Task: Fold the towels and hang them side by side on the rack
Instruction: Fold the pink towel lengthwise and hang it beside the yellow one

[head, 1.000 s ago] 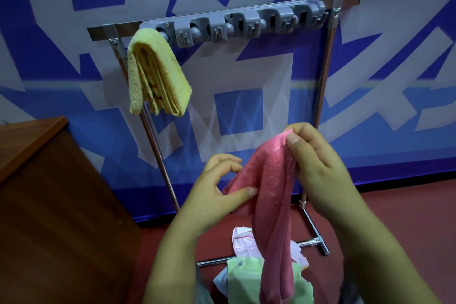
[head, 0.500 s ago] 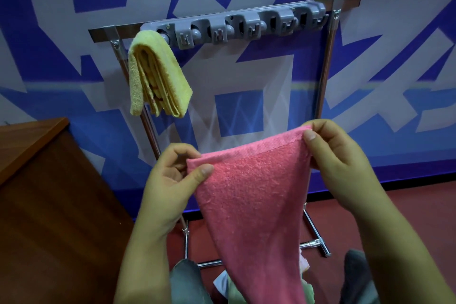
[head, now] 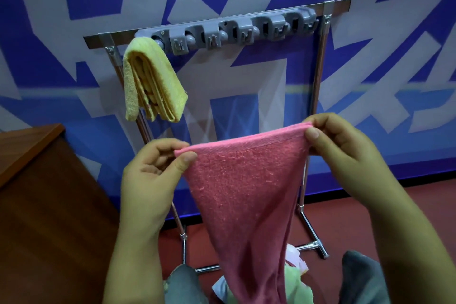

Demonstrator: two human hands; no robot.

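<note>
A pink towel (head: pixel 246 190) hangs in front of me, its top edge stretched between both hands and its lower part tapering down out of view. My left hand (head: pixel 153 175) pinches the left corner between thumb and fingers. My right hand (head: pixel 345 148) pinches the right corner, slightly higher. Behind them stands the metal rack (head: pixel 318 86) with a grey hook strip (head: pixel 237 32) along its top bar. A folded yellow towel (head: pixel 153 86) hangs at the strip's left end.
A brown wooden cabinet (head: pixel 44 205) stands at the left. More cloths, light green and white (head: pixel 296 279), lie low between my knees by the rack's foot bar (head: pixel 313 247). A blue and white patterned wall is behind the rack, with red floor at the right.
The pink towel was bunched between my hands; I have drawn my hands apart, spreading its top edge wide. It has since been raised slightly.
</note>
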